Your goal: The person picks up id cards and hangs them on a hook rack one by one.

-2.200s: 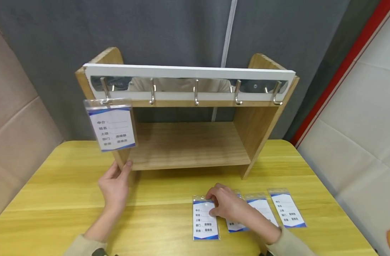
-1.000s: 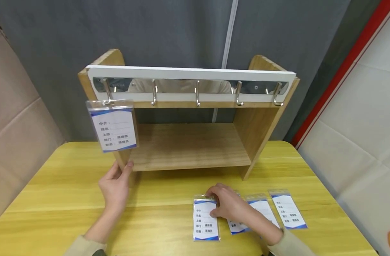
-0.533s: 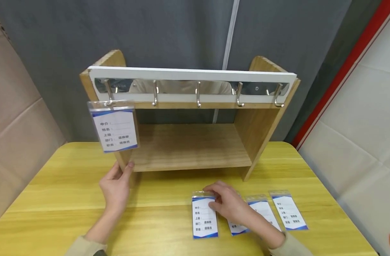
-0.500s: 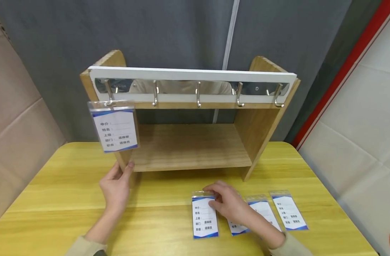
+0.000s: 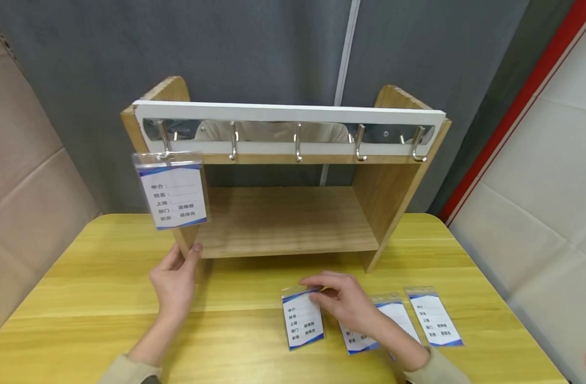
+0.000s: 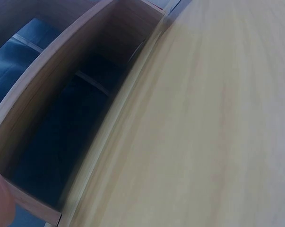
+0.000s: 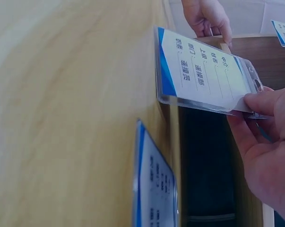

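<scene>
My right hand [image 5: 346, 298] pinches the slotted top end of a badge holder [image 5: 303, 321] between thumb and fingers. In the right wrist view this badge holder [image 7: 203, 71] is held tilted, its printed card facing up. My left hand [image 5: 174, 280] grips the lower left leg of a wooden shelf [image 5: 288, 218] in the head view. On the shelf's leftmost hook [image 5: 163, 140] hangs another badge holder [image 5: 173, 194]. Right of my right hand lie further badge holders, one [image 5: 396, 317] partly behind the wrist and one [image 5: 434, 317] at the far right.
A white rail [image 5: 274, 111] with several metal hooks and a mirrored strip crosses the shelf's front. The yellow wooden table [image 5: 81, 298] bears everything. Behind stands a grey curtain [image 5: 254, 48]; a white padded wall [image 5: 538, 186] is at the right.
The badge holder lay flat on the table under my right fingers; now it has lifted and tilted in their pinch, shifting slightly left. My left hand stays on the shelf leg.
</scene>
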Motion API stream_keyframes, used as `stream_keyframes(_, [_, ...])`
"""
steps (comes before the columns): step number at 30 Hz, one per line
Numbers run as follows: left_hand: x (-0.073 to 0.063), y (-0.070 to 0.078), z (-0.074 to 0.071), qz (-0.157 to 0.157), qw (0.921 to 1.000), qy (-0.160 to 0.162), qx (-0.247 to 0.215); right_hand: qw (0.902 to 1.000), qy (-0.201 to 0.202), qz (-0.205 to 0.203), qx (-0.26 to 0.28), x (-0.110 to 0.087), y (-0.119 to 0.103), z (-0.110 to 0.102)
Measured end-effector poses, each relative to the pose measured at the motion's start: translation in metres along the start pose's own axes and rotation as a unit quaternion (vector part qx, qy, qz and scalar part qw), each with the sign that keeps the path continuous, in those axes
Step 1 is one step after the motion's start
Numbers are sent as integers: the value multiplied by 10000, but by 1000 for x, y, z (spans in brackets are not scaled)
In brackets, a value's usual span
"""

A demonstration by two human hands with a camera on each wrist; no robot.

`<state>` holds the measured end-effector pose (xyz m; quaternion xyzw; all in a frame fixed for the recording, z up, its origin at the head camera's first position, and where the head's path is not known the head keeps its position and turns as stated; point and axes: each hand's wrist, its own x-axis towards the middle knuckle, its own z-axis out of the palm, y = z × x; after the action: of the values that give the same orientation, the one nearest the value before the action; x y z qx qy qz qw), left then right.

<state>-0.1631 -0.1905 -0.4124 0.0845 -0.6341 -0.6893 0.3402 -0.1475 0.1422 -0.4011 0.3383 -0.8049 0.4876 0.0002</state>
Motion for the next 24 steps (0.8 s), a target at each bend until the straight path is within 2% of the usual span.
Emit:
stream_keyframes(3, [-1, 1, 0, -44, 10000, 0, 10, 9999, 103, -109, -44, 2, -2, 0])
stream_keyframes(9, [0, -1, 0, -58, 9999, 64, 93, 9996, 261, -63, -107, 9, -7, 0])
stream_keyframes(13, [0, -1, 0, -37, 9999, 65, 134, 9991, 345, -217, -113, 14, -10, -1])
stream_keyframes(24, [1, -3, 0, -1, 9999, 35, 129, 9935, 859, -684, 295, 31, -22, 0])
